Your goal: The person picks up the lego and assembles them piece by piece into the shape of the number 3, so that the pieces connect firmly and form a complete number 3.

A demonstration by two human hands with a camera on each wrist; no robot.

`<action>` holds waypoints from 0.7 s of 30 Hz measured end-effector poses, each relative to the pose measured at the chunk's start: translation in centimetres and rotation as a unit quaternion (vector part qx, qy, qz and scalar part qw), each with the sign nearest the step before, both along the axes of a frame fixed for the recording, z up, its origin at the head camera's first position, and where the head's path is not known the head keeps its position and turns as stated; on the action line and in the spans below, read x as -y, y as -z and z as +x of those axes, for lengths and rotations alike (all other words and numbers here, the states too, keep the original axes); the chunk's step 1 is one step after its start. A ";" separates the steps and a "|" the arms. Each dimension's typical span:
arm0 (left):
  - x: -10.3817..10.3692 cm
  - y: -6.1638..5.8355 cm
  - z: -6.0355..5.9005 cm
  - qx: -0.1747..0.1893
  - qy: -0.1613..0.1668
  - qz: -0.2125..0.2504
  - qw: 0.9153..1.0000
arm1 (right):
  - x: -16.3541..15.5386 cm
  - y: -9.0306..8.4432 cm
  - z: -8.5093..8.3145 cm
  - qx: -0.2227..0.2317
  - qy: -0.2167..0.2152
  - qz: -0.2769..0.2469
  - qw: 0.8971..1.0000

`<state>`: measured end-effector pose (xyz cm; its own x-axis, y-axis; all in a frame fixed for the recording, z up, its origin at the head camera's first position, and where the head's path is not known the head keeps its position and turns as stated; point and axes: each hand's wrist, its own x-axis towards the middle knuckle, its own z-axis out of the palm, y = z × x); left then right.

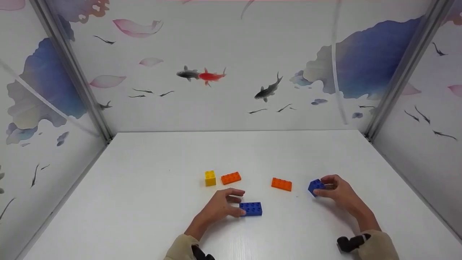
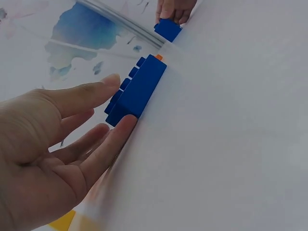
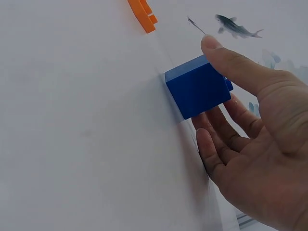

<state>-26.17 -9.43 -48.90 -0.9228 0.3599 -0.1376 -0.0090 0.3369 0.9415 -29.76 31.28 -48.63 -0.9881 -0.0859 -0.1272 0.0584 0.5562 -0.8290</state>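
Observation:
My left hand [image 1: 222, 205] is at the left end of a long blue building brick [image 1: 251, 209], which lies studs up on the white table. Its thumb touches the near left corner, while the other fingers reach out past the far side, apart from the brick. The left wrist view shows this long brick [image 2: 140, 91] beside loosely spread fingers. Farther right, my right hand [image 1: 339, 191] pinches a smaller blue brick [image 1: 316, 187] between thumb and fingers. In the right wrist view this brick [image 3: 199, 89] looks turned, its lower edge at or close to the table.
A yellow brick [image 1: 210, 178] and an orange brick [image 1: 231, 178] lie close together beyond the left hand. Another orange brick [image 1: 281, 184] lies between the two blue ones. Printed panels with fish [image 1: 267, 88] enclose the table [image 1: 144, 162] at the back and sides.

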 end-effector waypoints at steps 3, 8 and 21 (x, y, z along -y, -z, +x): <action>-0.2 0.1 -0.1 -0.016 0.000 -0.025 1.000 | 0.1 0.0 0.0 -0.005 0.002 0.014 1.000; -0.4 0.1 0.0 -0.026 0.006 -0.032 0.999 | 0.2 -0.1 0.0 -0.014 0.003 0.038 0.999; -0.2 0.3 -0.2 -0.023 0.020 -0.040 0.999 | 0.6 -0.3 0.1 -0.017 0.010 0.019 1.000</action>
